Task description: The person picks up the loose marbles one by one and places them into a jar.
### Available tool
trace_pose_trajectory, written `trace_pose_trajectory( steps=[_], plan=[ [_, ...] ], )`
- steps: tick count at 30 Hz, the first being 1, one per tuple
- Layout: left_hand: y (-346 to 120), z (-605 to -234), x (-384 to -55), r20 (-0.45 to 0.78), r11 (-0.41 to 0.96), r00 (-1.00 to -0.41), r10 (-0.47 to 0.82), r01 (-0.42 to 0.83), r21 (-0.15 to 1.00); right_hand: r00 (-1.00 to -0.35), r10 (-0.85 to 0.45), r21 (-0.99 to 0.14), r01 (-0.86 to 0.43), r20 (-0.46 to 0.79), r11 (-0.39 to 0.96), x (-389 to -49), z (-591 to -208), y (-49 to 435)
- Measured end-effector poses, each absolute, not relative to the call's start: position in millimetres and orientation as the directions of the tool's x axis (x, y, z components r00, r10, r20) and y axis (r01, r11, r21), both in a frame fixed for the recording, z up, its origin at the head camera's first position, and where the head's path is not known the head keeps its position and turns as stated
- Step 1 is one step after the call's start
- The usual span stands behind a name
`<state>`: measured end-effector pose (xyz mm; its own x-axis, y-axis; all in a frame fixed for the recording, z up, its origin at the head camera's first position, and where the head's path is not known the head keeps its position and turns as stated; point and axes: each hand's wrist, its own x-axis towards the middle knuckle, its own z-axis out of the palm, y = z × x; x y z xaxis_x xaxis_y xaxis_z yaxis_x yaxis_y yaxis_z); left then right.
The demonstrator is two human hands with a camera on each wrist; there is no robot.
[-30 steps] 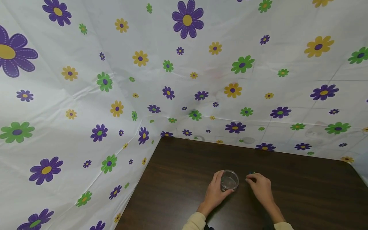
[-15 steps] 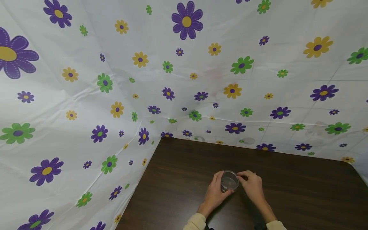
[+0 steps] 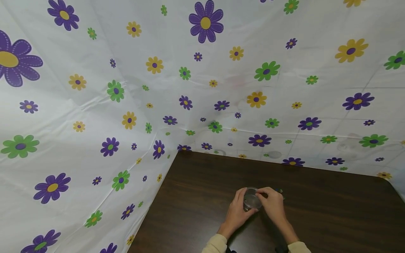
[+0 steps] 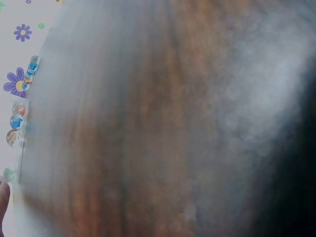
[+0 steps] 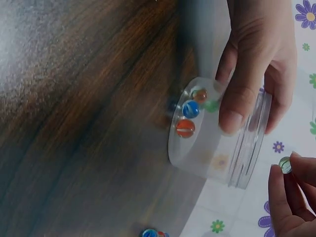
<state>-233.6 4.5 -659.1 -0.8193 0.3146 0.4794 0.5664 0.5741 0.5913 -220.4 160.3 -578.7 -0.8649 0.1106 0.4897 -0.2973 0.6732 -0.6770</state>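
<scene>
My left hand [image 3: 236, 212] grips a clear plastic jar [image 3: 252, 200] around its side, thumb in front. In the right wrist view, orange [image 5: 185, 128], blue [image 5: 191, 109] and brownish marbles [image 5: 199, 95] rest at the bottom of the jar, and a green one [image 5: 211, 105] shows close to the left thumb. My right hand [image 3: 274, 207] is over the jar's rim in the head view. Between its thumb and finger it pinches a clear, greenish marble [image 5: 286, 165], just outside the open mouth in the right wrist view. The left wrist view catches only a fingertip [image 4: 4, 200] of a hand.
A few loose marbles [image 3: 280, 191] lie on the dark wooden table just beyond my right hand; they also appear as blue and clear marbles [image 4: 32, 65] in the left wrist view. A white flowered sheet [image 3: 202, 88] hangs along the table's back and left edges.
My right hand has moved left from the loose marbles to the jar's rim, carrying a marble and uncovering those on the table. The left hand and jar have stayed in place.
</scene>
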Motion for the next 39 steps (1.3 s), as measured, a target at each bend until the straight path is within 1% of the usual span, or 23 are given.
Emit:
trace_pose_trajectory(
  steps=[7,25,31,39],
  plan=[
    [5.5,-659.2,-233.0,0.477,0.572,-0.821,0.315,0.565,0.595,-0.876,0.093,-0.697,-0.307,0.473,0.648,-221.6,-585.9,156.0],
    [4.5,-658.6,-232.8,0.47,0.576,-0.824,0.316,0.561,0.595,-0.897,0.067,-0.701,-0.293,0.437,0.65,-219.3,-592.7,153.7],
    [3.8,-659.9,-233.6,0.447,0.573,-0.835,0.321,0.547,0.61,-0.895,0.059,-0.7,-0.303,0.442,0.646,-218.7,-593.5,154.1],
    [4.1,-659.9,-233.4,0.449,0.576,-0.832,0.324,0.55,0.604,-0.891,0.055,-0.688,-0.307,0.45,0.657,-219.4,-595.6,154.0]
  ],
)
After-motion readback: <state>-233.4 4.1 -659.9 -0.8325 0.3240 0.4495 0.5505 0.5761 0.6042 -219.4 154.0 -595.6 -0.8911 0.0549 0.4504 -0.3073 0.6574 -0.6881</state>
